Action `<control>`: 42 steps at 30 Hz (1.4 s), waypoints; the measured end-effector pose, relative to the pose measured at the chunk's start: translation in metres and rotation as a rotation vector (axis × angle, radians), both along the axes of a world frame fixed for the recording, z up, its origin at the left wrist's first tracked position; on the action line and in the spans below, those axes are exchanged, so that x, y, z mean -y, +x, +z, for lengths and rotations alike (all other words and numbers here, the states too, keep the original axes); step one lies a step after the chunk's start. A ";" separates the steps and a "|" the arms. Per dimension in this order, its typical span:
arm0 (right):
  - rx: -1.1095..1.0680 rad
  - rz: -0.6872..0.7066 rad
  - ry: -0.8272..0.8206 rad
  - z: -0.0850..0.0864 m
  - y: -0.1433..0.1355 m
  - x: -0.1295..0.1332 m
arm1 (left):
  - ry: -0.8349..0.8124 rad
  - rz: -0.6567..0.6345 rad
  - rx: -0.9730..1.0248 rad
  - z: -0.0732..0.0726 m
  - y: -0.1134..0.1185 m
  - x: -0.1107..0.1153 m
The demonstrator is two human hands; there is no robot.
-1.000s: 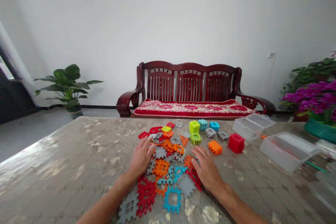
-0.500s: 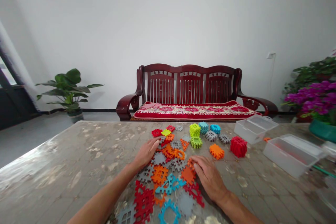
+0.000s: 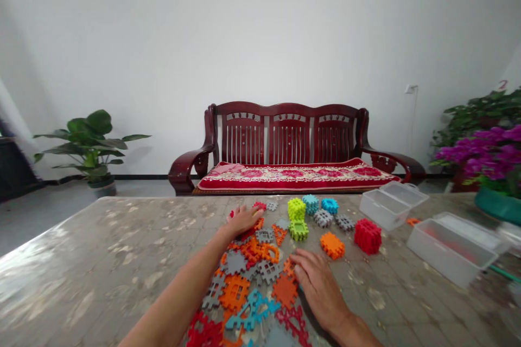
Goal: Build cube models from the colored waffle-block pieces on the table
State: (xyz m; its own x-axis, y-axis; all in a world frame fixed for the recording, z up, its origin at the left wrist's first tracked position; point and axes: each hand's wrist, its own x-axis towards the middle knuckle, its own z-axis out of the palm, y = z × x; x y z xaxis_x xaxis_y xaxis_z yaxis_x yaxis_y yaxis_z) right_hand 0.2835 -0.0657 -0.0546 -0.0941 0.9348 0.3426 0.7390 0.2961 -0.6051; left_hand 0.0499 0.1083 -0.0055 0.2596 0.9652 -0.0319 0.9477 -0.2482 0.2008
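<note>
Fingers of your left hand lie spread and flat, released, on the far left edge of the pile of flat toothed tiles, covering red pieces near the far end of the scatter; they press on the tiles and close on nothing. Your right hand rests palm down nearer to you, its fingers loosely extended and released, their tips touching an orange tile at the right side of the pile. Between your two hands the tiles lie jumbled and overlapping in orange, grey, blue and red, all flat on the desk. Beyond the pile stand assembled blocks: a lime green cube with a lime open box piece just in front of it, two blue cubes behind, and grey pieces beside those. An orange block sits near your right hand's far side, and a red cube stands just to the right of that. Farther right, two clear plastic bins sit on the desk, well apart from the pile. Behind the desk a dark wooden bench with a red cushion stands against the white wall.
</note>
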 end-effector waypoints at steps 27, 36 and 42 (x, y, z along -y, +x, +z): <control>-0.007 0.022 -0.076 0.004 0.000 -0.001 | -0.109 -0.100 -0.093 0.015 0.068 0.022; -0.004 0.031 -0.036 0.003 0.008 0.004 | -0.004 -0.282 0.081 0.046 -0.055 0.136; 0.018 0.025 0.010 0.000 0.008 0.008 | 0.111 -0.199 0.021 -0.008 -0.166 0.244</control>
State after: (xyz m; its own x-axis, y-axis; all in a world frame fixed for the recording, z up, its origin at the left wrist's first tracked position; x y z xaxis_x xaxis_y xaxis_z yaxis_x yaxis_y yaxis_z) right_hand 0.2910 -0.0737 -0.0542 -0.1232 0.9287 0.3499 0.7419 0.3204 -0.5891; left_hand -0.1162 -0.1360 -0.0131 0.4450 0.8920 0.0793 0.8735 -0.4519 0.1812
